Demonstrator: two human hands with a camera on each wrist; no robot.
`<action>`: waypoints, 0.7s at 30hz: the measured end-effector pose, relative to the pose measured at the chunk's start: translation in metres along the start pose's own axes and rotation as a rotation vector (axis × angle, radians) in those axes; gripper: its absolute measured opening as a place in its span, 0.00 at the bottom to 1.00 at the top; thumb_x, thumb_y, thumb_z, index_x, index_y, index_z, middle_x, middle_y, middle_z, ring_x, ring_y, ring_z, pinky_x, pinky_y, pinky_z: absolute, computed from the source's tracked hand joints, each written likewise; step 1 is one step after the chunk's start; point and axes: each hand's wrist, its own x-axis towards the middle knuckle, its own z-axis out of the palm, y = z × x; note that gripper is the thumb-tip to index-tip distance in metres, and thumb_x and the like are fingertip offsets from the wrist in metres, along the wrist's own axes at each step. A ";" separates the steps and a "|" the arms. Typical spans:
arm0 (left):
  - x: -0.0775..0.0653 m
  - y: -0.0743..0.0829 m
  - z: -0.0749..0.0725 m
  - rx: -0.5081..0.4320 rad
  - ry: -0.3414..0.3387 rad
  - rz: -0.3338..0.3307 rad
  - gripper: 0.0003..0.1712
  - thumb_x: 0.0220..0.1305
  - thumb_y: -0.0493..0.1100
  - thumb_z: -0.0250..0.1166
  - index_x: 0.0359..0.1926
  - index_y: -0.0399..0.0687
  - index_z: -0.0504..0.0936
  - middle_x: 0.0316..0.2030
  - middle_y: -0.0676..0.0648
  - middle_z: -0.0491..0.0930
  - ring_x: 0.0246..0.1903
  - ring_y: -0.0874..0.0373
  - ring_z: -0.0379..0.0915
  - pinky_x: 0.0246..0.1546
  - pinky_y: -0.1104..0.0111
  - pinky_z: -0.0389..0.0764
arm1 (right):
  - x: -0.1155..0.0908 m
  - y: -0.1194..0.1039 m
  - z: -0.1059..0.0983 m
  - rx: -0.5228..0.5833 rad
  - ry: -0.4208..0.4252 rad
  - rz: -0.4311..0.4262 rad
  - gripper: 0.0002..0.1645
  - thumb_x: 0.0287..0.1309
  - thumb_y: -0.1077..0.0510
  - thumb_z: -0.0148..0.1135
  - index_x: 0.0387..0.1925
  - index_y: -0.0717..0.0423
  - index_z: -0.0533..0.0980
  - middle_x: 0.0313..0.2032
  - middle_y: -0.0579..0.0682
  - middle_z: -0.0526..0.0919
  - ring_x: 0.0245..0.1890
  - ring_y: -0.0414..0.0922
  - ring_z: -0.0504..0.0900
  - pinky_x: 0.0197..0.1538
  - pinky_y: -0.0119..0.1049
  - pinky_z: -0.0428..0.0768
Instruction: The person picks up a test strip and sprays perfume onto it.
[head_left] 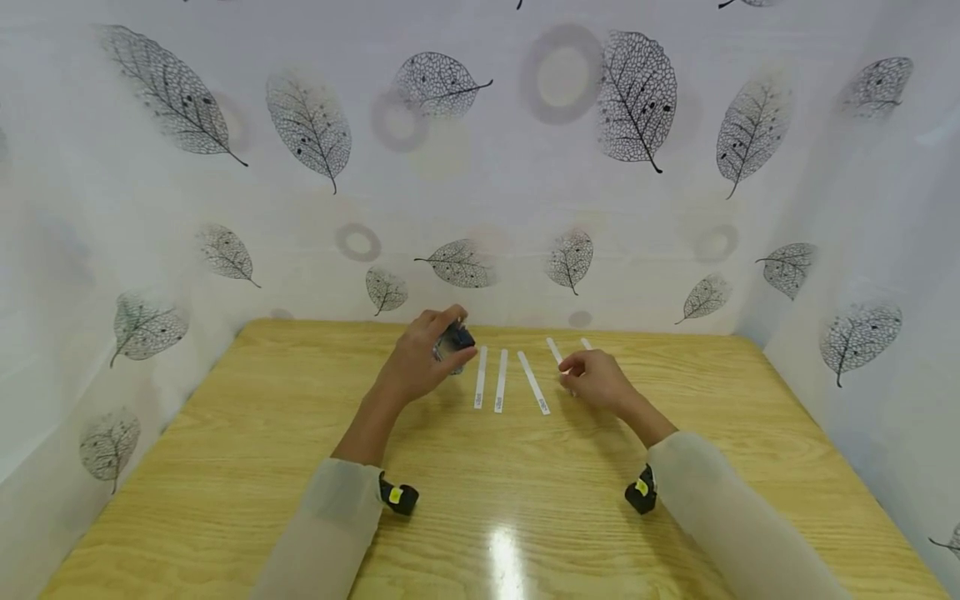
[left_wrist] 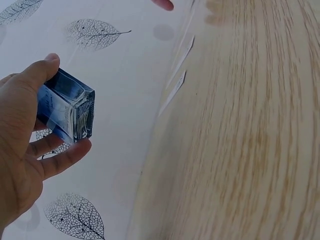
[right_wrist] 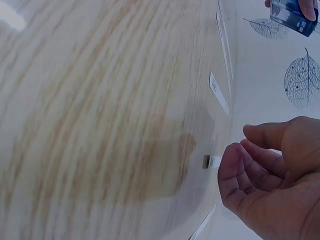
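My left hand (head_left: 415,358) grips a square blue glass perfume bottle (left_wrist: 62,107) between thumb and fingers, above the far part of the table. The bottle tilts, its thick clear base turned outward in the left wrist view. My right hand (head_left: 600,383) hovers with loosely bent fingers over a white paper strip (head_left: 553,348), whose middle it hides in the head view. Nothing shows between the right thumb and fingertips. Another strip (head_left: 587,342) lies partly behind this hand. Between the hands lie more strips, two nearly parallel (head_left: 500,381) and one slanted (head_left: 533,382), with small print on their near ends.
The wooden table (head_left: 495,483) reaches back to a pale curtain (head_left: 495,183) printed with leaves, which also hangs at both sides. Black wrist cameras (head_left: 401,498) are strapped over both sleeves. A bright reflection lies on the near tabletop.
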 end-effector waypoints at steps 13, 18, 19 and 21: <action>0.000 0.002 -0.001 0.016 0.006 -0.001 0.33 0.69 0.56 0.69 0.70 0.63 0.67 0.57 0.40 0.75 0.51 0.43 0.76 0.46 0.47 0.82 | -0.008 -0.017 0.018 -0.124 -0.118 -0.142 0.16 0.62 0.66 0.65 0.50 0.72 0.79 0.32 0.55 0.86 0.29 0.45 0.85 0.34 0.40 0.83; 0.000 0.001 -0.001 0.021 0.006 0.001 0.33 0.69 0.57 0.69 0.70 0.63 0.68 0.57 0.41 0.75 0.51 0.43 0.75 0.46 0.47 0.82 | -0.015 -0.024 0.030 -0.163 -0.107 -0.145 0.22 0.62 0.66 0.67 0.54 0.75 0.76 0.20 0.47 0.80 0.15 0.38 0.72 0.23 0.32 0.72; 0.000 0.000 -0.001 0.021 0.006 -0.001 0.33 0.69 0.57 0.69 0.70 0.64 0.67 0.57 0.41 0.75 0.51 0.43 0.75 0.46 0.47 0.82 | -0.016 -0.025 0.032 -0.172 -0.096 -0.141 0.22 0.62 0.66 0.67 0.54 0.76 0.75 0.19 0.47 0.78 0.14 0.38 0.70 0.21 0.31 0.69; 0.000 0.000 0.000 0.018 0.003 -0.004 0.33 0.69 0.57 0.69 0.70 0.64 0.67 0.57 0.41 0.75 0.52 0.43 0.75 0.46 0.47 0.81 | -0.018 -0.028 0.037 -0.183 -0.069 -0.109 0.24 0.62 0.66 0.68 0.56 0.76 0.74 0.18 0.45 0.78 0.14 0.37 0.69 0.21 0.29 0.68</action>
